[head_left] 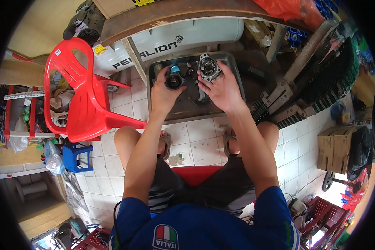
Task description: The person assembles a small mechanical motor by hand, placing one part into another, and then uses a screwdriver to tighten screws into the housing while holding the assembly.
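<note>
My left hand (164, 95) is closed round a dark, hollow cylindrical metal part (174, 82), its open end turned up. My right hand (223, 88) grips a grey metal housing (209, 68) with bolt-hole ears on its flange and a ring of round parts inside. The two pieces are held apart over a dark metal tray (149, 75). Just beyond the left-hand part is a small blue item (175, 69). Several small metal parts lie in the tray between and below my hands, too small to name.
A red plastic chair (77, 96) stands at the left, with a small blue stool (77, 157) nearby. Behind the tray lies a large white tank (196, 36) under a wooden bench (175, 14). Metal frame pieces (285, 89) crowd the right; cardboard boxes (335, 148) sit farther right.
</note>
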The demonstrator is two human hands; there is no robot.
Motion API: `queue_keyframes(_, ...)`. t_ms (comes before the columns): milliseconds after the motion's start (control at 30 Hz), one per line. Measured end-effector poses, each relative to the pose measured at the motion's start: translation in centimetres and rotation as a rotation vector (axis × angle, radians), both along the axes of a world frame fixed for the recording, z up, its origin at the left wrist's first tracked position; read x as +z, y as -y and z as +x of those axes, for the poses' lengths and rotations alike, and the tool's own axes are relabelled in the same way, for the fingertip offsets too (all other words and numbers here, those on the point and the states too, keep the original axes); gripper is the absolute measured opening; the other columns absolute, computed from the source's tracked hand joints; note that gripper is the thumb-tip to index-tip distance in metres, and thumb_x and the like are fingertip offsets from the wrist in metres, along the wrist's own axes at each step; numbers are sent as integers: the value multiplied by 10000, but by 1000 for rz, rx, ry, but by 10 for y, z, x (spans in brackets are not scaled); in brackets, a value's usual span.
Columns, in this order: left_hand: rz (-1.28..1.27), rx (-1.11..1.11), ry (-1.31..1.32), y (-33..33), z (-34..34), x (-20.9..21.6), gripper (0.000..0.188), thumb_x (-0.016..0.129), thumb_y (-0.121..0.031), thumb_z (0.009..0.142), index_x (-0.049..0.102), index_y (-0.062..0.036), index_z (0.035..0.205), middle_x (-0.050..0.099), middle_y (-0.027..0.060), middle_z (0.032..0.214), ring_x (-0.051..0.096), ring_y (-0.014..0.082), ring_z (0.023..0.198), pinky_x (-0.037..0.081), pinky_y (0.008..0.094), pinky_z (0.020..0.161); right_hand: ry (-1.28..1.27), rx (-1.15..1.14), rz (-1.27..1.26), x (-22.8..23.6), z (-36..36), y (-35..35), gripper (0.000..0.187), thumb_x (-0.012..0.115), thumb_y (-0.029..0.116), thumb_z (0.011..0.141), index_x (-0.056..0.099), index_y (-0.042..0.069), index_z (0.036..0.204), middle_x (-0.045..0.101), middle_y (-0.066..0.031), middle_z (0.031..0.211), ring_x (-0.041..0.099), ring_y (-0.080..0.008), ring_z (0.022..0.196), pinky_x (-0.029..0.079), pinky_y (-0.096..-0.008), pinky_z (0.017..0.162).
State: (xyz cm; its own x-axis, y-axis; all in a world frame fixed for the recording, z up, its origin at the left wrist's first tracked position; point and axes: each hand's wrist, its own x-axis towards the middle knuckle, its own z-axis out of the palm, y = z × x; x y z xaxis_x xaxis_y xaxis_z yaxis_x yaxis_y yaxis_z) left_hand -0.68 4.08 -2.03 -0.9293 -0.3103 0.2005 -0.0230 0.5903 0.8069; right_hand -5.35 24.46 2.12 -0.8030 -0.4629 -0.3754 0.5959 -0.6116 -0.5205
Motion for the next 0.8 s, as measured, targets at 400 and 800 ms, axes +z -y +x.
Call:
queue_keyframes(400, -33, -50, 58, -19, -13, -46, 902, 904, -154, 647, 432, -99, 1414, 692, 196, 1144, 676, 356, 1063, 541, 416, 909, -97, 70, -104, 13, -4, -13, 421, 494, 419, 997, 628, 69, 1189, 680, -131, 1148, 629, -236, 999, 474, -367, 917)
queue_keyframes(800, -18, -52, 79, -15, -14, -55, 903, 900, -154, 657, 420, -112, 1421, 682, 204, 1146, 660, 369, 1089, 530, 419, 930, -147, 49, -97, 18, -4, -15, 434, 483, 389, 1013, 593, 43, 1252, 670, -140, 1195, 643, -243, 1054, 492, -378, 942)
